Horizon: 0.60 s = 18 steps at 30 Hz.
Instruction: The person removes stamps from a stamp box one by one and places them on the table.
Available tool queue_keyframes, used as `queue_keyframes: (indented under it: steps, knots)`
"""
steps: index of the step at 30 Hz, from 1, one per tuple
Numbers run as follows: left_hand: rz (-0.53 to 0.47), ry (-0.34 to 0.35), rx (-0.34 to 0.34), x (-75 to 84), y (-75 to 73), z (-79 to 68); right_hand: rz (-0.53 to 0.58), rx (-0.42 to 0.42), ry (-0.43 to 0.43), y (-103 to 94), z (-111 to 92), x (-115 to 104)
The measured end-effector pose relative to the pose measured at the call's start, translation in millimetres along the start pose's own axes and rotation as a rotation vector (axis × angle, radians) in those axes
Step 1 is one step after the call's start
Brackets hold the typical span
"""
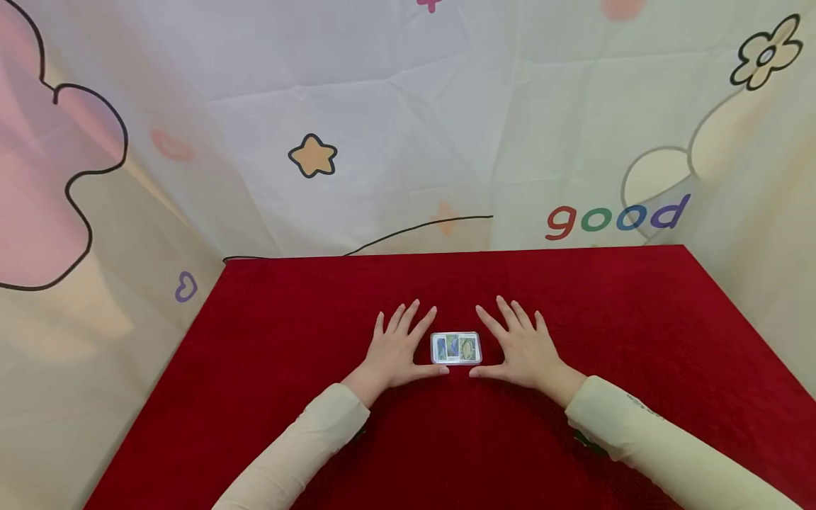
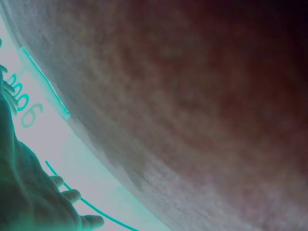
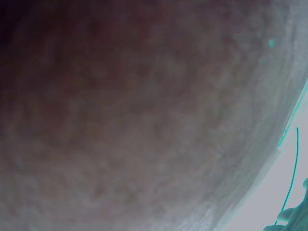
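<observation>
A small clear-edged rectangular case (image 1: 456, 348) with three little pictures on its face lies flat on the red cloth in the head view. To its left is my left hand (image 1: 397, 352), palm down with fingers spread; its thumb tip lies by the case's lower left corner. My right hand (image 1: 524, 348) mirrors it on the right, fingers spread and thumb near the lower right corner. Neither hand grips anything; whether the thumbs touch the case cannot be told. In the left wrist view the case (image 2: 45, 82) shows edge-on beyond the left hand (image 2: 33, 197).
A red cloth (image 1: 319, 304) covers the table, whose far edge meets a pale printed curtain (image 1: 408, 142). The curtain carries a star, a flower and the word "good" (image 1: 618, 217). Curtain also hangs at both sides of the table.
</observation>
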State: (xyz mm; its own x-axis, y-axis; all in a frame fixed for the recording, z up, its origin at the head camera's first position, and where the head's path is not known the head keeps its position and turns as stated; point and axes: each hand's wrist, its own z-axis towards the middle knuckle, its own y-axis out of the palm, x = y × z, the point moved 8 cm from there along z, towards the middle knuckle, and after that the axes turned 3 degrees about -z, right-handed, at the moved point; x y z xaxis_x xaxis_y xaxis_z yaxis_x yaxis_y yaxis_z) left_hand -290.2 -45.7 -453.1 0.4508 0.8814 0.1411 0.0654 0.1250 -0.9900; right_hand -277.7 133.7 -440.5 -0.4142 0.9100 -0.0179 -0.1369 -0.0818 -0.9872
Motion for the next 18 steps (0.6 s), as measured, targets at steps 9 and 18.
queue_keyframes:
  steps: [9, 18]
  knots:
    - [0.019, 0.03, -0.013, 4.5, 3.5, 0.2, 0.073, -0.019, -0.002, 4.0, 0.1, -1.0]
    - [-0.012, 0.062, 0.008, 9.1, 1.5, 4.0, 0.11, -0.036, -0.001, 3.4, 2.7, -0.4]
